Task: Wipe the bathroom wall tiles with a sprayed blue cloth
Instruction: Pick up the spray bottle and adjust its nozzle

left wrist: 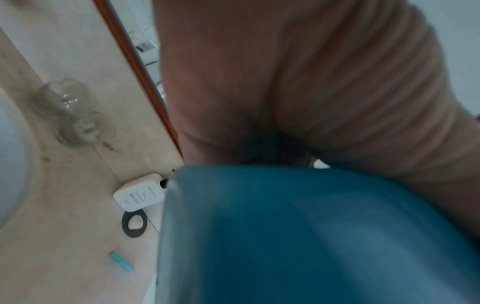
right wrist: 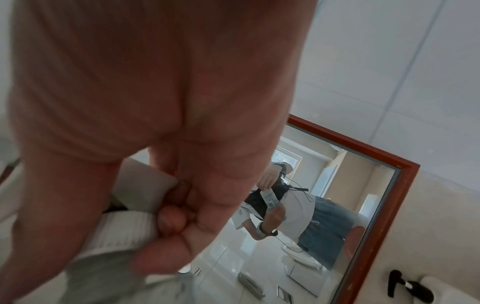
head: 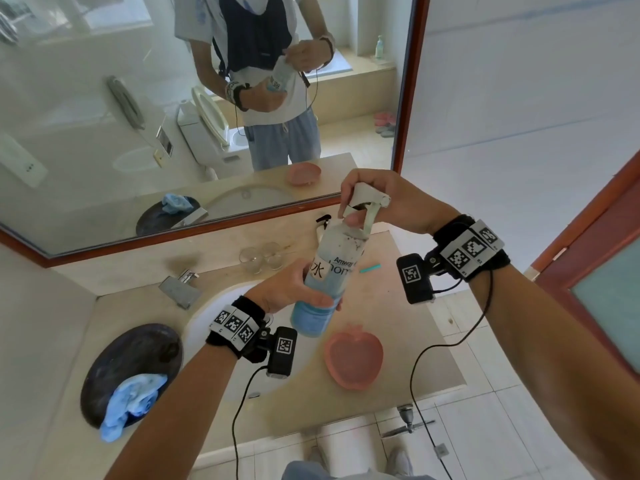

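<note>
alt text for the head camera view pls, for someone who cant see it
Two hands hold a blue spray bottle over a bathroom sink counter: the left hand grips its body, the right hand its white trigger head. A crumpled blue cloth lies on a dark tray at left, below a wall mirror.

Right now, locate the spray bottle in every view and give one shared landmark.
Head: spray bottle at centre, gripped by both hands over the counter.
Left wrist: its blue body fills the lower right.
Right wrist: only its white head shows, lower left.
Shared landmark: the red-brown mirror frame.
</note>
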Motion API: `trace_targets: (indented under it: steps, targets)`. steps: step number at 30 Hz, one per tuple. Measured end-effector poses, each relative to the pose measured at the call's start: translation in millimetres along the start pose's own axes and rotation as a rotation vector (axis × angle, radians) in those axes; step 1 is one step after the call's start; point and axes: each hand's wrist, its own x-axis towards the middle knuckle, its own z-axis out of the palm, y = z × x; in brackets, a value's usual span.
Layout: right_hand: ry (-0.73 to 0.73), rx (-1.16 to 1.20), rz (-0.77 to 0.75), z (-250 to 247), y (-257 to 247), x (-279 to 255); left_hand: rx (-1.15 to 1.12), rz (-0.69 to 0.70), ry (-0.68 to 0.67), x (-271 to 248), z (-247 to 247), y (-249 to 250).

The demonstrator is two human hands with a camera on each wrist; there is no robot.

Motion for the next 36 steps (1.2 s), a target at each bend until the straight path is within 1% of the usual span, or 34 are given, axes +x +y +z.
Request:
trace_targets:
  steps: [2,3,6,8,10,15,18,20,23,26,28,31,34,36]
  targets:
    - [0.008,0.082,-0.056,-8,-4,-5,-0.038,0.002,-0.042,1,5,-5]
    - [0.019,0.112,-0.072,-15,-8,-7,-0.052,-0.006,-0.039,0,8,-10]
    - [0.056,0.076,-0.036,-35,-16,-12,-0.063,-0.022,0.043,-1,17,-19]
    - [0.098,0.038,-0.016,-40,-12,-12,-0.025,-0.026,0.115,0,23,-20]
    - [0.197,0.076,0.003,-40,-3,-13,0.039,-0.053,0.21,3,28,-22]
    - [0.533,0.159,0.066,-35,31,-24,0.274,-0.091,0.426,3,38,-42]
    - [0.663,0.144,0.098,-37,57,-39,0.422,-0.132,0.528,-2,39,-70]
    - [0.735,0.139,0.128,-39,76,-51,0.458,-0.18,0.568,-9,39,-92]
    - [0.834,0.17,0.173,-33,110,-70,0.459,-0.257,0.572,-21,46,-121]
    - [0.882,0.173,0.241,-15,147,-87,0.478,-0.331,0.558,-34,57,-147]
    - [0.893,0.162,0.293,1,170,-97,0.484,-0.386,0.541,-41,63,-164]
    - [0.915,0.079,0.378,25,200,-109,0.537,-0.432,0.488,-48,73,-185]
    - [0.886,-0.015,0.447,44,219,-118,0.583,-0.471,0.451,-51,83,-195]
    - [0.867,-0.051,0.46,52,224,-121,0.6,-0.485,0.44,-52,88,-202]
